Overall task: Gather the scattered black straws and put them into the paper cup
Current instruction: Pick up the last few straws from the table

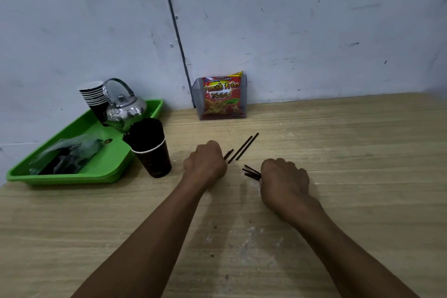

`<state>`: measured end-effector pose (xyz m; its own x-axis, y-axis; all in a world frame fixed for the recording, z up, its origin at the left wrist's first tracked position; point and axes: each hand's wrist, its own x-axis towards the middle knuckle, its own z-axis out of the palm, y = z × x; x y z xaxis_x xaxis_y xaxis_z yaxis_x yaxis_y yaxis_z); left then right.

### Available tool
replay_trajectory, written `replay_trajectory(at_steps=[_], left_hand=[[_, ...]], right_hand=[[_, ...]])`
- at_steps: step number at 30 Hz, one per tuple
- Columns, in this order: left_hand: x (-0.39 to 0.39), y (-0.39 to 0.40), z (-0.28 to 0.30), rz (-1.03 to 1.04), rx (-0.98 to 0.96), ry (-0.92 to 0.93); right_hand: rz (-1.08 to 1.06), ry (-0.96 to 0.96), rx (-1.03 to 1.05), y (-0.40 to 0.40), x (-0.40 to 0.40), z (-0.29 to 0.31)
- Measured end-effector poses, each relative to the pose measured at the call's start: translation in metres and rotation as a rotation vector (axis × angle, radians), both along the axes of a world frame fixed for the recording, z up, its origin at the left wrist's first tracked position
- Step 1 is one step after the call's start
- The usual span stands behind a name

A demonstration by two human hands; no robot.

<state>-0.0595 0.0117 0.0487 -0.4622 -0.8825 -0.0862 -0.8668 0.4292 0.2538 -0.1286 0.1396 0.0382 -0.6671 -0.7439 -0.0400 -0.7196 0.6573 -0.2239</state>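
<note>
A dark paper cup [154, 161] packed with black straws [144, 134] stands on the wooden table, just right of the green tray. Two loose black straws [243, 146] lie side by side on the table beyond my hands. My left hand [205, 161] is curled right of the cup, and short black straw ends [228, 153] stick out from under it on its right side. My right hand [284, 179] grips a small bundle of black straws [251, 172] whose ends point left toward my left hand.
A green tray [31, 174] at the left holds a stack of paper cups [93, 95], a steel kettle [125, 109] and a clear plastic bag [67, 155]. A clear holder with a red snack packet [221, 97] stands against the wall.
</note>
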Motion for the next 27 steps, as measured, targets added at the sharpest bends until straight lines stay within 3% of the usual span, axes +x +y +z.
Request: replay_trajectory(at_steps=[6, 13, 19, 23, 27], left_hand=[[0.001, 0.006, -0.009, -0.103, -0.096, -0.174], [0.007, 0.006, -0.023, -0.162, -0.145, -0.156], [-0.002, 0.004, -0.025, -0.045, -0.084, 0.049], [-0.016, 0.000, -0.020, -0.096, -0.054, 0.291], [-0.041, -0.003, -0.019, -0.196, -0.078, 0.307]], right_hand=[[0.039, 0.106, 0.058, -0.001, 0.014, -0.008], [0.062, 0.084, -0.018, 0.004, 0.016, -0.011], [-0.002, 0.043, -0.046, 0.006, 0.012, -0.007], [-0.016, 0.007, -0.077, 0.013, 0.002, 0.001], [0.011, -0.043, -0.098, 0.022, -0.002, 0.007]])
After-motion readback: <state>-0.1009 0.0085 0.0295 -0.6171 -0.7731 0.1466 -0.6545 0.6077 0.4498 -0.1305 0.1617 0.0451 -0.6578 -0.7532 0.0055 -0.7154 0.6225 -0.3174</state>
